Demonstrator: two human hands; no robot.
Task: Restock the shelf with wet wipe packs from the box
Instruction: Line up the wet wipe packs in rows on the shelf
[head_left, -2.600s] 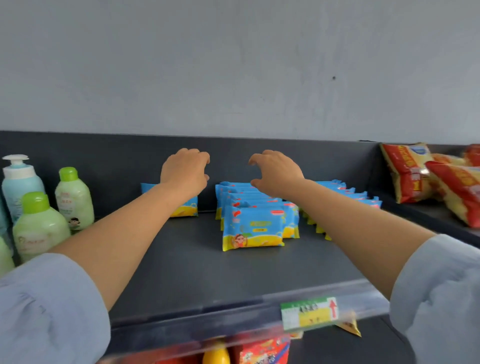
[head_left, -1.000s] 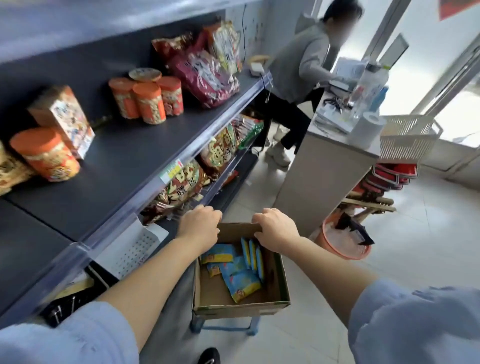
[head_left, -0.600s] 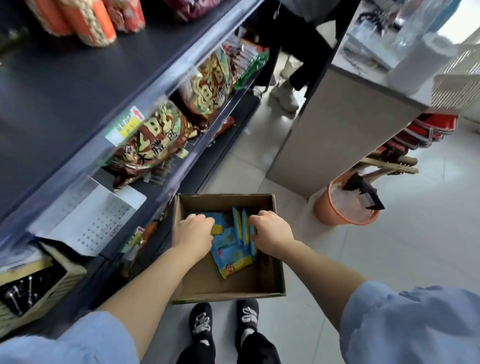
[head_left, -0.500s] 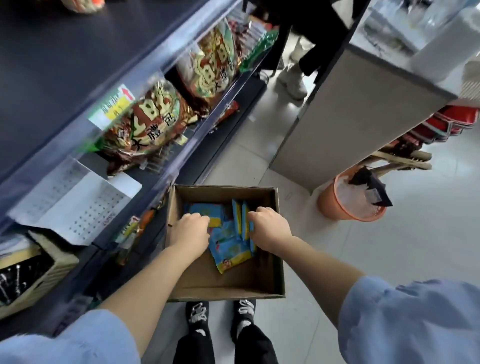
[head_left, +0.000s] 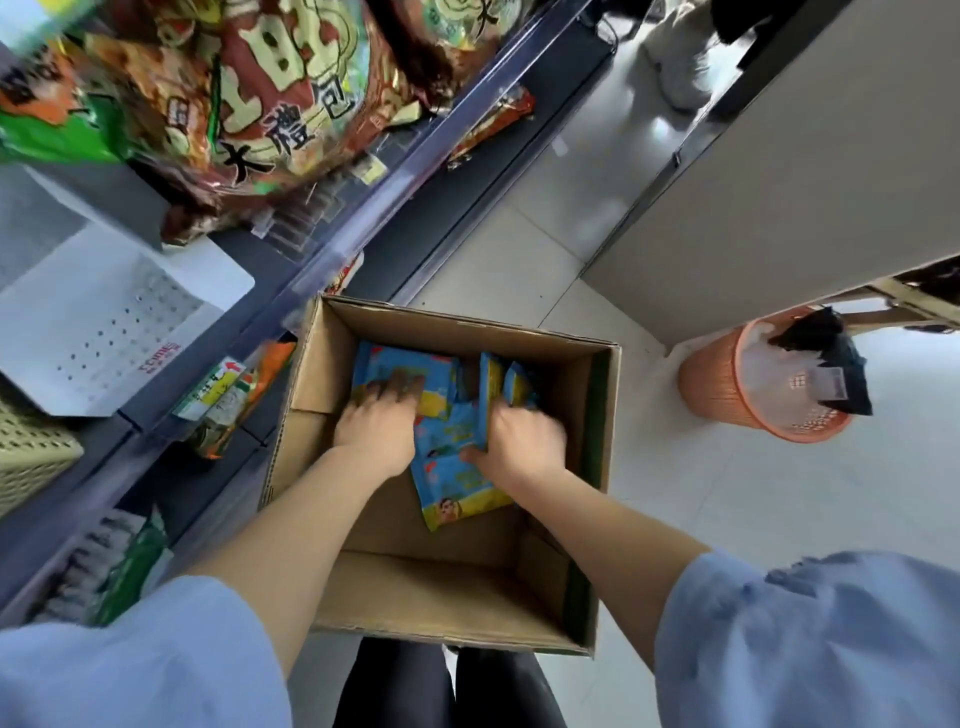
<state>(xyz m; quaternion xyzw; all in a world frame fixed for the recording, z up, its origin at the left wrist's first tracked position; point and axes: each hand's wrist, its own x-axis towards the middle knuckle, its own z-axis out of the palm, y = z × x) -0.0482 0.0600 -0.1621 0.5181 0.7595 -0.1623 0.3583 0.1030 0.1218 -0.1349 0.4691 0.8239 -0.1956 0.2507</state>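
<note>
Wipe packs (head_left: 457, 475), blue with a yellow band and a little cartoon print, sit loose in the far half of the cardboard box (head_left: 592, 519) in the middle of the frame. Some lie flat, a couple stand on edge near the right hand, and one flat pack pokes out toward the bottom of the pile. They look like soft, slippery film pouches, so I'd expect them to bend and slide rather than hold shape.

Left hand (head_left: 382, 434) is palm-down with fingers spread over a flat pack at the upper left of the pile; can't tell if it's actually gripping or just pressing. Right hand (head_left: 519, 441) has its grip curled around the upright packs, thumb on the near side, so it looks closed on them, though how many it has is hidden.

What could go wrong: grabbing a bunch of slick pouches at once, the outer ones could squirt out on the lift and drop back in or onto the floor (head_left: 675, 519). The box's walls are deep too, so a wrist could catch the rim.

Around it: shelf edge (head_left: 332, 249) with snack bags (head_left: 270, 93) running along the upper left, an orange bin (head_left: 727, 395) at right, grey counter (head_left: 779, 182) above it.
</note>
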